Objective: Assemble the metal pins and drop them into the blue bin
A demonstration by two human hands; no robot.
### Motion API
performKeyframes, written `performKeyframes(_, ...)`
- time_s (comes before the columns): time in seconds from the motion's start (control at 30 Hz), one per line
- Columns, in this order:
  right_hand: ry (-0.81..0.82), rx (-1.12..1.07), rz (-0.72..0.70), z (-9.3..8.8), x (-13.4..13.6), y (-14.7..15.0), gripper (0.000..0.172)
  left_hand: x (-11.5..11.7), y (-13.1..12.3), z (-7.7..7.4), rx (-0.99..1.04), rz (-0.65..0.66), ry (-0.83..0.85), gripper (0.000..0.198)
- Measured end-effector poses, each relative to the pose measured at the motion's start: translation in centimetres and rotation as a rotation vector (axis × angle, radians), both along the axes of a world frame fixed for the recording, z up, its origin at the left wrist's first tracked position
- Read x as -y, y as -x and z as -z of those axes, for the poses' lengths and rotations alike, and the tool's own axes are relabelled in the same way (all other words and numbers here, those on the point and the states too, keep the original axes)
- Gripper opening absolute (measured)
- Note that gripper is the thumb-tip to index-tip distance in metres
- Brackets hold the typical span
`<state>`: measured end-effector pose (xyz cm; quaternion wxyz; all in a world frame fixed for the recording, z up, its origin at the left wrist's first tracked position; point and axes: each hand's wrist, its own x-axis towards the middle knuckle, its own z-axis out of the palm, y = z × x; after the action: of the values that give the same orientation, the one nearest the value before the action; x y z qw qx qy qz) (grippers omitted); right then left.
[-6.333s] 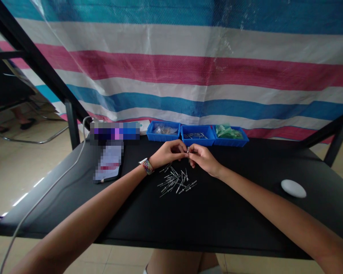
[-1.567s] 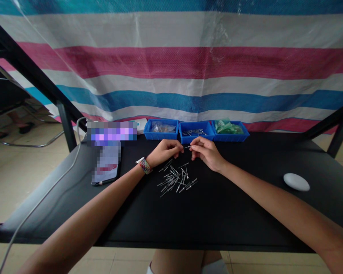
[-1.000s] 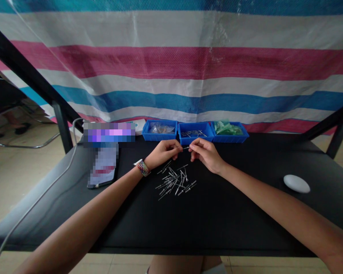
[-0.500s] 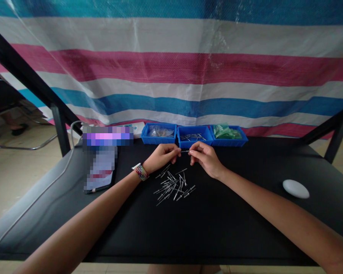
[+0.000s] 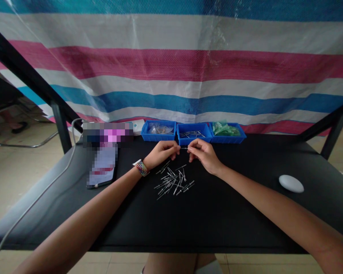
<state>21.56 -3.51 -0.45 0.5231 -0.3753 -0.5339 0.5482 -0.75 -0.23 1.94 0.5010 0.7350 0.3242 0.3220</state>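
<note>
A thin silver pop rivet [image 5: 184, 148] is stretched level between my two hands, just in front of the middle blue bin [image 5: 194, 140]. My left hand [image 5: 163, 153] pinches one end of it between thumb and forefinger; a colourful band circles that wrist. The other end is pinched by my right hand [image 5: 203, 154], whose remaining fingers curl inward. Below the hands, a loose pile of pop rivets [image 5: 173, 182] lies on the black table [image 5: 205, 217]. Several more rivets rest inside the middle bin.
Left of the middle bin stands a blue bin [image 5: 144, 136] with clear plastic bags; right of it, one [image 5: 228, 140] with green bags. A phone [image 5: 104, 167] and a cable [image 5: 45, 182] lie at left. A white oval object [image 5: 291, 183] sits at right.
The view has shifted slightly, showing more floor at the front. Both hands keep their pinch on the rivet, with my right fingers set a little closer to my left.
</note>
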Motion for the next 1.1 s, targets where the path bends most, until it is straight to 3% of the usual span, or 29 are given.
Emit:
performKeyframes(0.2,-0.021,0.003,0.013,-0.3,0.2,0.2,0.023,-0.1,0.1,0.2,-0.030,-0.008,-0.020,0.046)
performKeyframes(0.43,-0.245,0.188,0.141,-1.9,0.4,-0.5,0.018,-0.1,0.1,0.0,-0.018,-0.012,0.046,0.044)
performKeyframes(0.6,-0.530,0.572,0.423,-4.1,-1.6,-2.5,0.011,-0.2,0.0,0.0,-0.001,-0.010,0.067,0.041)
performKeyframes(0.67,-0.619,0.785,0.475,-4.5,-2.4,-3.1,0.010,-0.3,0.0,0.2,0.007,-0.008,0.070,0.040)
performKeyframes(0.83,-0.674,1.125,0.500,-3.9,-3.3,-3.6,0.018,-0.6,0.1,0.8,0.001,-0.010,0.059,0.039)
performKeyframes(1.1,-0.658,1.123,0.513,-3.2,-3.3,-3.9,0.019,-0.8,0.1,0.8,-0.010,-0.007,0.054,0.037)
